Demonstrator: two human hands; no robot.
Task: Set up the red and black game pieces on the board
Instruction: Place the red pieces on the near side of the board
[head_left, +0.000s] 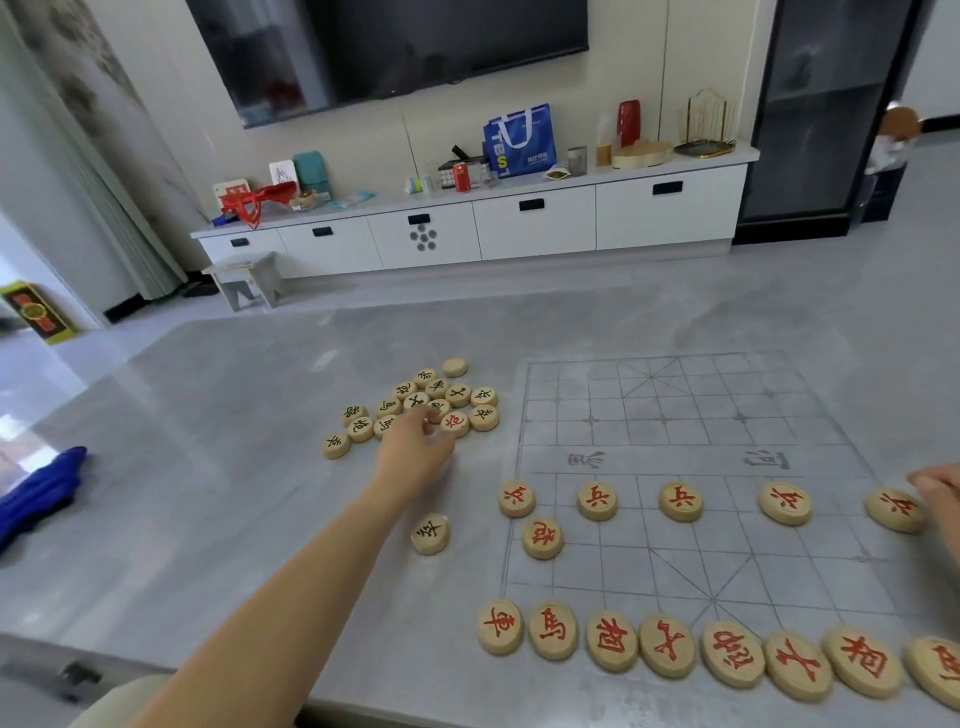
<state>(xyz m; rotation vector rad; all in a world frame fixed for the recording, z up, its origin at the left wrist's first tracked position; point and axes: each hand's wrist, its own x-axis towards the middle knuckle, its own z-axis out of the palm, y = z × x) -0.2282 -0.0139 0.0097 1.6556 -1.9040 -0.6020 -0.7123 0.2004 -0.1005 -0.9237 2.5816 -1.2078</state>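
head view: left hand (415, 449) curls over round wooden black-marked discs (459, 395), right hand (941, 493) touches a red-marked disc (891, 512) (grips unclear).

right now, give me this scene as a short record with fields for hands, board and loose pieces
left hand: reaching into the pile, fingertips among the pieces; grip unclear
right hand: at the frame's right edge, against the rightmost red soldier
board: only the near half is set, all in red
pile: left of the board, mostly black, with one red piece
stray black piece: alone, just off the board's left edge
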